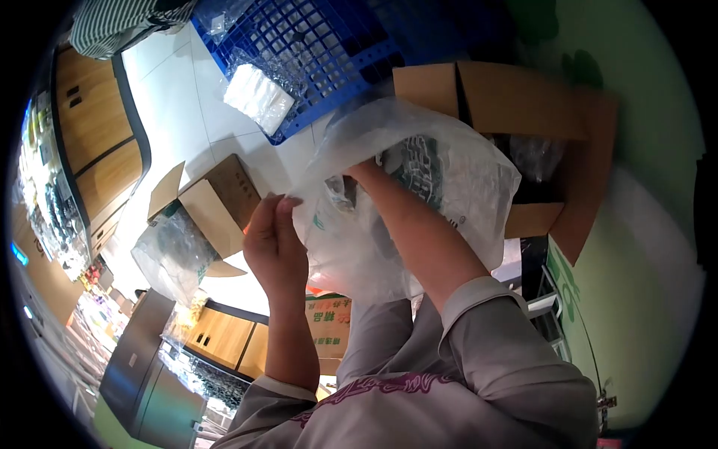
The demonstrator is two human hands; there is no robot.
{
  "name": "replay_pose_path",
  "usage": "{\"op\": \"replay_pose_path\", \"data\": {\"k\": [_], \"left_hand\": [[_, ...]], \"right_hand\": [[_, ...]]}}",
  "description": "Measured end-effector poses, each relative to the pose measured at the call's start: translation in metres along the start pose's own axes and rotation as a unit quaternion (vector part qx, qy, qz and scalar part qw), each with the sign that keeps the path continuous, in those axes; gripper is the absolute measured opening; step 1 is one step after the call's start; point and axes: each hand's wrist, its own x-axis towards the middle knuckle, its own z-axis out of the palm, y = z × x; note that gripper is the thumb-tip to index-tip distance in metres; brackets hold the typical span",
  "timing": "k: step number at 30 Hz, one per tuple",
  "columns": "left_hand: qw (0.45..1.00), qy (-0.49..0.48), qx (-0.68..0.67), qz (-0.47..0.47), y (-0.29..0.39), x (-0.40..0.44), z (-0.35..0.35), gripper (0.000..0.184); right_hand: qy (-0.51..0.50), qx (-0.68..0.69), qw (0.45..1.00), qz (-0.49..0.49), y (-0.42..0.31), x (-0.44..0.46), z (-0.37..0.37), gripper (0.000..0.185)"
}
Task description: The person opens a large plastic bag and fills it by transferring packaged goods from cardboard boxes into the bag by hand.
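Observation:
A large translucent plastic bag (475, 168) with green printing hangs wide open in front of me. My left hand (273, 232) is closed in a pinch on the bag's rim at its left side. My right forearm reaches across into the bag's mouth, and only the back part of my right hand (363, 172) shows. Its fingers are hidden inside, close to some crinkled clear plastic wrapping (340, 193); whether they hold anything I cannot make out.
An open cardboard box (523, 101) with clear plastic inside stands at the right. A blue plastic pallet (329, 63) lies ahead, with a white wrapped pack (258, 97) at its edge. Another open carton (221, 202) and a filled plastic bag (172, 251) sit at the left.

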Motion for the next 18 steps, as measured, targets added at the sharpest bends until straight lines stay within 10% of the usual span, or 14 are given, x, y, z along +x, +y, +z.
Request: {"op": "replay_pose_path", "data": {"k": [6, 11, 18], "left_hand": [[0.999, -0.011, -0.026, -0.026, 0.001, 0.009, -0.002, 0.018], [0.999, 0.0, -0.019, -0.033, 0.005, 0.016, 0.003, 0.019], [0.994, 0.055, 0.062, 0.069, -0.01, 0.019, 0.006, 0.021]], "right_hand": [[-0.245, 0.148, 0.95, 0.121, -0.011, 0.011, -0.045, 0.036], [-0.064, 0.442, 0.766, 0.462, 0.028, -0.01, 0.067, 0.053], [-0.099, 0.178, 0.945, 0.254, -0.018, -0.069, 0.004, 0.042]]}}
